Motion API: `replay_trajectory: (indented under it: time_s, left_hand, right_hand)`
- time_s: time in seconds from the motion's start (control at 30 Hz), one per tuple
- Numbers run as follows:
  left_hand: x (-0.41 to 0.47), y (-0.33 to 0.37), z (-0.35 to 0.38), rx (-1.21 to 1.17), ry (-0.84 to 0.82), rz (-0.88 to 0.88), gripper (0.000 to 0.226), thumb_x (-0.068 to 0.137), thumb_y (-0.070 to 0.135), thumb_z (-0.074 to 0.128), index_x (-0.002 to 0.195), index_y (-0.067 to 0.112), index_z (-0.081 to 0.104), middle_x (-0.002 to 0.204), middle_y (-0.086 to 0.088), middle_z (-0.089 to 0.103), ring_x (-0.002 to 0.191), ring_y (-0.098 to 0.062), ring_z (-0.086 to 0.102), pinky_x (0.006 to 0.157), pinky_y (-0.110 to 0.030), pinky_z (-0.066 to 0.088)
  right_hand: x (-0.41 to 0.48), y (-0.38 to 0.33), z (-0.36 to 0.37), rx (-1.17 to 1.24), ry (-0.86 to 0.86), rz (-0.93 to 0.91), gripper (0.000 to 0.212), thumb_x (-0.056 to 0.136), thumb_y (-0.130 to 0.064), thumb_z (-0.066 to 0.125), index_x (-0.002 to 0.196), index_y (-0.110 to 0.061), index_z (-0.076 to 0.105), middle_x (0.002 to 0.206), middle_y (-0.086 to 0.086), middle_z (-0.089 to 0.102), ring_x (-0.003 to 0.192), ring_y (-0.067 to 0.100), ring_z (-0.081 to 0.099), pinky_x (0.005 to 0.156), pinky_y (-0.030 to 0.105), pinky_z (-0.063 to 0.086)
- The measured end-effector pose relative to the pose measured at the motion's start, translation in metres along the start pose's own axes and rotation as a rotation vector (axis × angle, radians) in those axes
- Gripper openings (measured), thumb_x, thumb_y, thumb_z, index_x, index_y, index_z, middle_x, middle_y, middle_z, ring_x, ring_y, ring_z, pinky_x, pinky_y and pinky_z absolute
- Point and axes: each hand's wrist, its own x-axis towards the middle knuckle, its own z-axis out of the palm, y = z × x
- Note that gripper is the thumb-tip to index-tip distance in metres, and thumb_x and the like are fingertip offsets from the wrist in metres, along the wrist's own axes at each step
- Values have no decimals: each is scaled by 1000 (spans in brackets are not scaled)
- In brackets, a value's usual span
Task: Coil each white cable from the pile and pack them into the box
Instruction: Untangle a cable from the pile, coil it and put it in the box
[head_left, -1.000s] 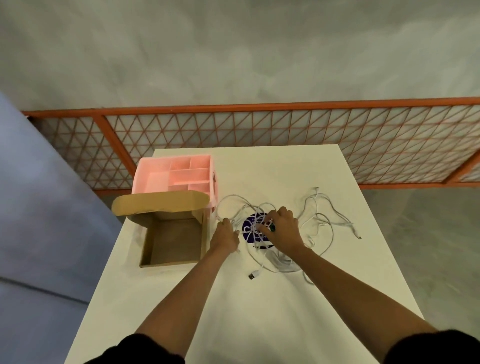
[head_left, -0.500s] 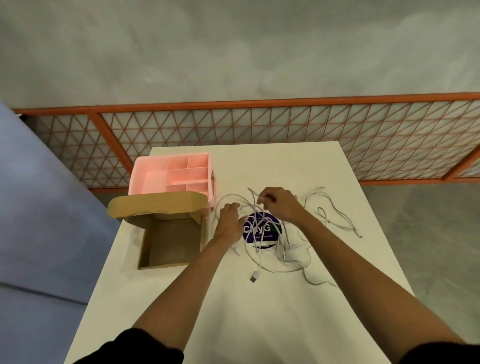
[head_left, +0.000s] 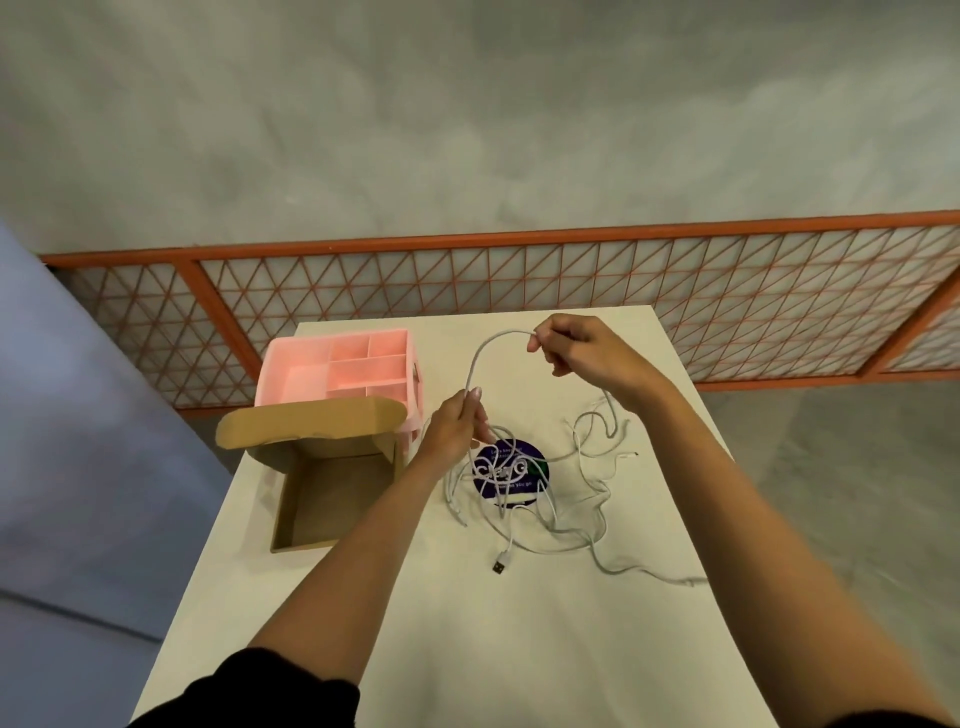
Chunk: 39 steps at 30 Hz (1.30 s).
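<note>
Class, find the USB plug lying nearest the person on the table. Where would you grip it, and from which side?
Pinch the white housing of the USB plug from above, on the near side. It lies flat, clear of the tangled pile, metal tip pointing toward the person, so probably nothing blocks the fingers there.

Black sleeve (head_left: 270, 691) covering the left upper arm, both forearms (head_left: 363, 561) bare to the wrists
</note>
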Motion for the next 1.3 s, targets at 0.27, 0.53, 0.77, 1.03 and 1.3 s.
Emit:
replay_trajectory:
  time_s: [0.27,0.53,0.77,1.03,1.3]
  left_hand:
    - [-8,40,2,282,-146,124,41,102,37,34,69,17,45,58,1,41,47,-11,40,45,-23,38]
    - [-23,36,4,314,-261,100,24,98,26,51,76,15,54,59,2,59,56,-12,57,66,-29,48]
    - [-53,10,1,149,-456,-17,18,101,20,43,87,18,55,100,0,67,90,5,63,84,-18,47]
    - [-46,40,-8,-172,-137,-67,35,104,32,26,81,13,44,57,1,62,63,-14,70,67,-30,55]
    - [-49,56,-5,-20,-214,-76,37,103,36,32,80,13,49,52,4,33,42,-8,36,51,-25,50]
  right_hand:
    - [-14,16,2,-125,1,245,53,93,-58,40,97,-11,64,74,6,68,62,16,65,65,27,51]
    - [-21,4,9,-149,-20,79,35,99,-35,46,80,-12,64,77,9,44,72,14,43,55,19,42]
    - [-16,-10,-3,44,213,70,36,102,-31,37,80,-10,55,70,0,40,65,12,41,59,22,42]
    - [-16,26,2,-5,329,236,23,100,-8,35,110,-6,56,89,8,62,61,15,56,59,25,45]
    - [-24,26,28,-109,28,175,27,98,-29,49,107,-6,61,73,1,55,60,11,52,55,21,48]
